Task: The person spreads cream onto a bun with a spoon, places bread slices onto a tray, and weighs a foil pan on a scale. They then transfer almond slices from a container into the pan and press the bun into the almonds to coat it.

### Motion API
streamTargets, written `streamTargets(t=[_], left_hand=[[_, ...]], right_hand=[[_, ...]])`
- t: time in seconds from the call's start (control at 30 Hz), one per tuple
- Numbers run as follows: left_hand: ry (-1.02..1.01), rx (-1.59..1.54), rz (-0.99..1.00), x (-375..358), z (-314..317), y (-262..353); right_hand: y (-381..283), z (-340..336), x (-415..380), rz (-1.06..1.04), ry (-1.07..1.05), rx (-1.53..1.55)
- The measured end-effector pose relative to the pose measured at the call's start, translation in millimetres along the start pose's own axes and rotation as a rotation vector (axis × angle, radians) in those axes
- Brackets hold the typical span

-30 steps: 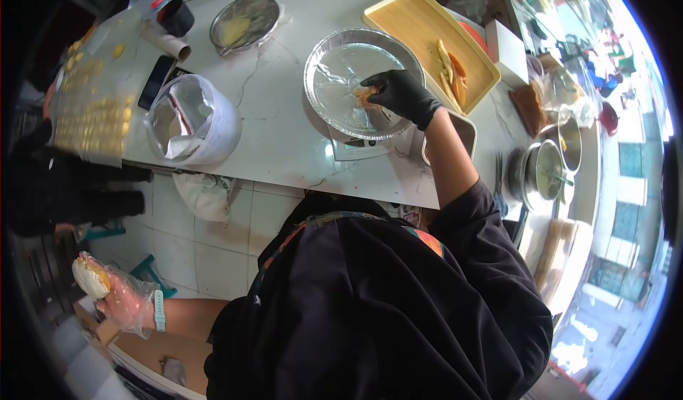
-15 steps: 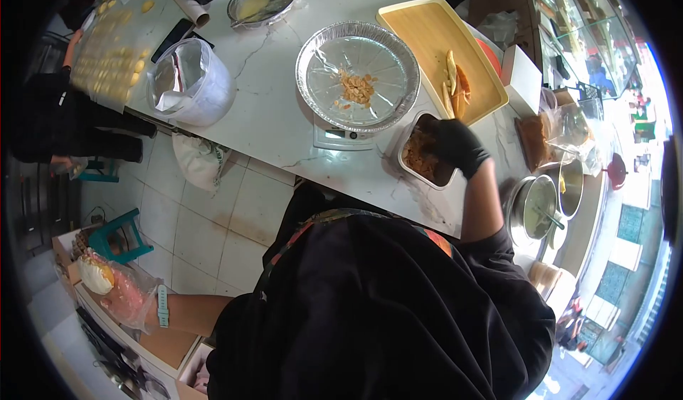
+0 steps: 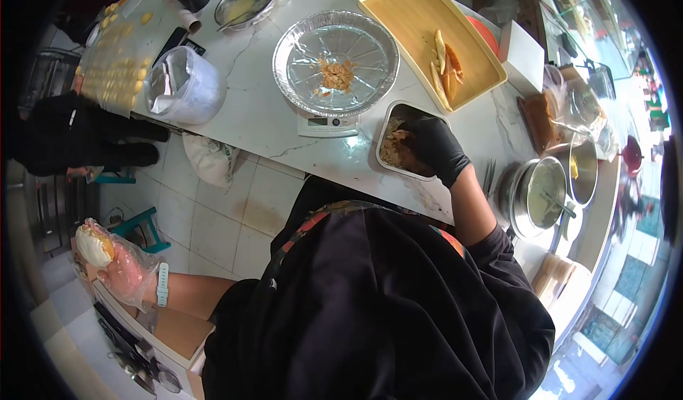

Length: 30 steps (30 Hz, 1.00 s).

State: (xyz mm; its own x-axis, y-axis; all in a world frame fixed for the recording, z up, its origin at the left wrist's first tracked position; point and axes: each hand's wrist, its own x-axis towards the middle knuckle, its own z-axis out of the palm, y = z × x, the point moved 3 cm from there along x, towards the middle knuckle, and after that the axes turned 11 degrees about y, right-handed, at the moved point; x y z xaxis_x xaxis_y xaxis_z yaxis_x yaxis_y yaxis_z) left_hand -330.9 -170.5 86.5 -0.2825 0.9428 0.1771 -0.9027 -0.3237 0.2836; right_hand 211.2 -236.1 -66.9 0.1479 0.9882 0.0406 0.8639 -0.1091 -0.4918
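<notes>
My left hand (image 3: 130, 275), in a clear plastic glove, is held out low on the left. It is closed around a bun (image 3: 97, 248) topped with white cream. My right hand (image 3: 432, 147), in a black glove, reaches down into a rectangular metal pan (image 3: 385, 160) of brown flakes that look like sliced almonds (image 3: 395, 147). Its fingers curl into the flakes, and their tips are hidden. Left of the pan, a round foil tray (image 3: 283, 80) rests on a digital scale (image 3: 329, 125), with a small heap of flakes in its middle.
A yellow tray (image 3: 398, 9) with long pastry pieces lies behind the pan. Metal bowls (image 3: 538, 194) stand at the right. A lined white bucket (image 3: 203, 91) sits on the left of the table (image 3: 277, 133). Another person (image 3: 78, 130) stands at far left, near a green stool (image 3: 146, 229).
The view has shifted, moving tabletop items slightly left and up in the picture. My right hand stays in the pan, now further over the flakes. My left hand still holds the bun, raised slightly.
</notes>
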Motion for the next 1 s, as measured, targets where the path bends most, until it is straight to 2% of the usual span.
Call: streamTargets(t=[0.1,0.2,0.3,0.4,0.53,0.63,0.73,0.77,0.87,1.0], left_hand=[[-0.006,-0.009,-0.033,15.3,-2.4,-9.1],[-0.006,-0.024,-0.056,31.2,-6.0,-11.2],[-0.002,-0.045,-0.071,44.6,-14.4,-9.8],[0.001,-0.061,-0.083,59.8,-22.9,-6.7],[0.018,-0.068,-0.108,82.3,-35.2,-1.5],[0.062,-0.048,-0.086,99.1,-41.7,-3.3],[-0.187,-0.023,-0.262,110.7,-48.1,-5.9],[-0.137,-0.041,-0.228,114.1,-48.2,-5.9],[-0.041,-0.070,-0.147,123.3,-42.1,-7.3],[-0.048,-0.045,-0.129,130.7,-49.3,-4.8]], right_hand=[[-13.1,-6.6,-6.9,-0.108,-0.019,-0.068],[-8.5,-1.1,-10.6,-0.066,0.027,-0.090],[-5.3,-7.3,-12.3,0.103,0.095,0.066],[-13.7,-20.9,-13.3,0.193,0.027,0.188],[-43.1,-56.1,2.2,0.363,0.037,0.183],[-72.7,-60.4,31.5,0.156,0.216,0.295],[-85.9,-34.1,71.8,-0.018,0.254,0.201],[-84.9,-21.9,83.3,-0.046,0.243,0.124],[-69.5,12.6,104.2,0.047,0.220,0.057],[-81.5,-19.8,94.2,0.023,0.340,0.153]])
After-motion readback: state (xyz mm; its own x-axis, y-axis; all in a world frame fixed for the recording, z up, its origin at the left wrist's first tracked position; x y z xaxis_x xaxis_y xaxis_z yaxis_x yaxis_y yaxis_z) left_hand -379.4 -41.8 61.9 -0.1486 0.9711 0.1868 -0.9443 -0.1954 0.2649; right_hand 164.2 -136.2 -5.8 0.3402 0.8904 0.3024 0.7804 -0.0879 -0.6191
